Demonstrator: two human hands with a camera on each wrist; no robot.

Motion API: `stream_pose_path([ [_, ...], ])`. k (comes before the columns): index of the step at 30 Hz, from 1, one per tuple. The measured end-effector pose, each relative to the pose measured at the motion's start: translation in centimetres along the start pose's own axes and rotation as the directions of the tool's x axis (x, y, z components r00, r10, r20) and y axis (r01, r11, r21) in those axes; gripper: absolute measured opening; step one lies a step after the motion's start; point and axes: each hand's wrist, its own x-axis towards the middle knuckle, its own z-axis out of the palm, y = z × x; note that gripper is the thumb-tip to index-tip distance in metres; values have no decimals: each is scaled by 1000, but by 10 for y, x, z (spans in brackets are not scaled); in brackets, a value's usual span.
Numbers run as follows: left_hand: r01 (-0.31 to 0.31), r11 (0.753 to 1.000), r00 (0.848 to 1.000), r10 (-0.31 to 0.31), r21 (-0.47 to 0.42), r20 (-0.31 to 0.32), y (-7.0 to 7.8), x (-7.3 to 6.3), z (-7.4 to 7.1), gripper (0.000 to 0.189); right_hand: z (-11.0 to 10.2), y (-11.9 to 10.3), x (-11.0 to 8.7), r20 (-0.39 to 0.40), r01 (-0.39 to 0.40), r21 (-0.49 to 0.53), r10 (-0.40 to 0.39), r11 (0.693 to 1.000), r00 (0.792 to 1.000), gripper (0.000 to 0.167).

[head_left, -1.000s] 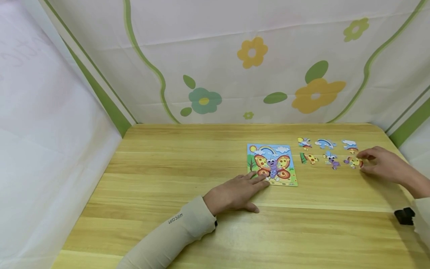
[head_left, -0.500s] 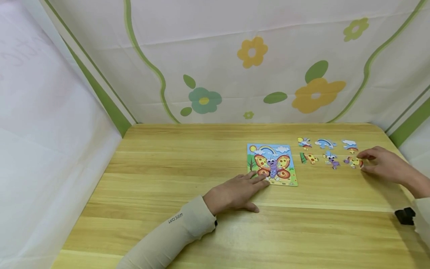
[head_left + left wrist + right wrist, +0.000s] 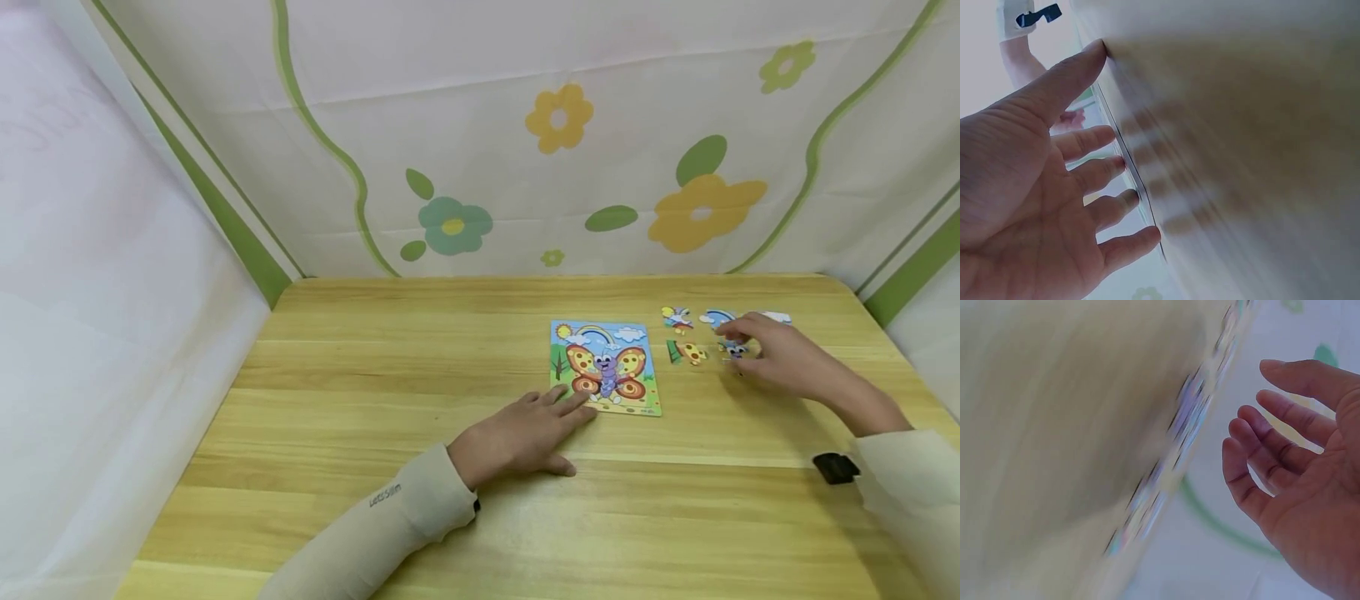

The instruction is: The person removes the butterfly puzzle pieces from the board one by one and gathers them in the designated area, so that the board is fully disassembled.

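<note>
My left hand (image 3: 525, 437) lies with spread, straight fingers, their tips on the lower left part of a square butterfly puzzle board (image 3: 632, 360). In the left wrist view the board is seen edge-on, with the fingertips along its side. My right hand (image 3: 787, 358) hovers over the loose jigsaw pieces, near a piece with the butterfly's face (image 3: 735, 350). Its fingers are loosely bent and, in the right wrist view, nothing is between them and the thumb. The lower right piece is hidden behind this hand.
Left of my right hand lie a sun piece (image 3: 677, 318), a rainbow piece (image 3: 717, 317) and a yellow wing piece (image 3: 688, 353). A cloud piece (image 3: 777, 317) shows just behind the hand. The wooden table (image 3: 360, 392) meets a flowered cloth wall (image 3: 480, 150).
My right hand has moved left from the lower right piece to above the face piece. The left hand stays on the board. The head view has shifted slightly.
</note>
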Motion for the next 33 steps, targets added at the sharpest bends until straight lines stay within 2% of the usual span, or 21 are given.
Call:
stream_pose_path([
  [11, 54, 998, 999, -54, 22, 0, -6, -18, 8, 85, 16, -71, 39, 72, 80, 159, -92, 984, 993, 41],
  [18, 86, 995, 996, -86, 50, 2, -10, -27, 7, 84, 31, -104, 55, 128, 106, 242, -140, 965, 982, 42],
  [26, 94, 994, 996, -94, 62, -12, -13, -28, 6, 81, 48, -130, 70, 165, 142, 305, -199, 942, 966, 41],
  [33, 107, 988, 994, -104, 111, -34, -11, -27, 6, 81, 60, -137, 77, 196, 138, 319, -208, 938, 958, 40],
])
